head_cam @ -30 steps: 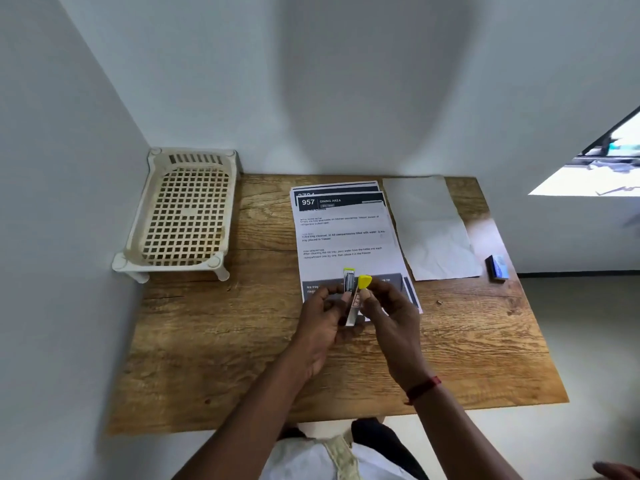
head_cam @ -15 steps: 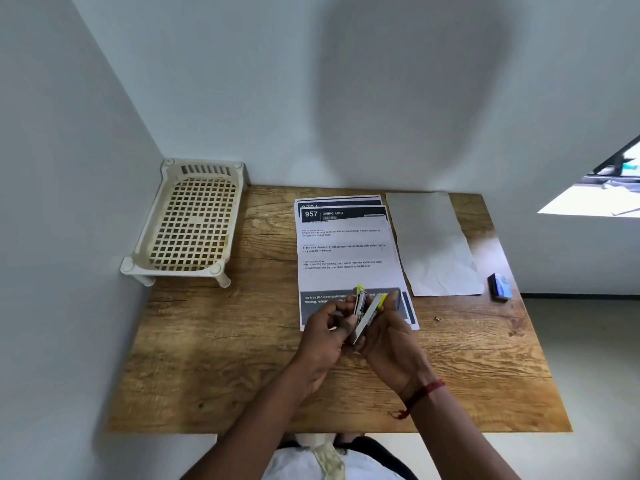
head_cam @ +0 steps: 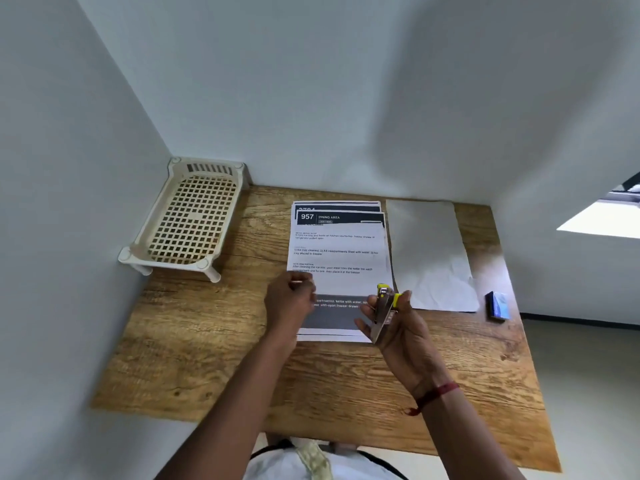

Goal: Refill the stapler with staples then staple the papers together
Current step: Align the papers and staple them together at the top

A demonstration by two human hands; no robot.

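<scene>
While right hand (head_cam: 398,327) grips stapler (head_cam: 382,311) w/ top lifted, left hand (head_cam: 289,303) pinches staples (head_cam: 300,282) above papers (head_cam: 337,258).

Both forearms are bare right up to the bottom of the view, with no sleeves showing on either. The left hand (head_cam: 289,301) wears no ring or band. Just below the right hand (head_cam: 401,336), a thin red thread bracelet (head_cam: 437,393) circles the wrist, a short loose end dangling from it. A white garment with a pale patterned strip (head_cam: 317,460) covers the person's torso.
</scene>
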